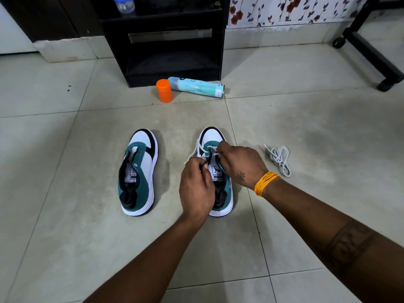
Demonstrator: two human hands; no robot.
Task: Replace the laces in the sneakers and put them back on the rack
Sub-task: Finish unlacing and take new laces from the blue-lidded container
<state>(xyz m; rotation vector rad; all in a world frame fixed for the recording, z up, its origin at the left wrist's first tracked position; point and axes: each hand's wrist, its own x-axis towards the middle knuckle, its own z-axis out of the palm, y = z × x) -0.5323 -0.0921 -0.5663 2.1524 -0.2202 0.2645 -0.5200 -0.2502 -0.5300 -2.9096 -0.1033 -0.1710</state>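
Both hands are closed on a white lace at frame centre: the left hand pinches one strand, the right hand another, over the laced sneaker. Even tension on both ends is judged best, eyelet by eyelet. An unlaced sneaker lies left of it, a spare lace right. The black rack stands at upper centre.

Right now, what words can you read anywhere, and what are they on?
"PUMA", upside down from this view, on the insole of the left sneaker.
"PUMA", upside down too, on the insole of the right sneaker, partly hidden by the left hand and right hand pinching the lace.
Print on the spray can: too small and blurred to read.
Orange cap: no words visible.
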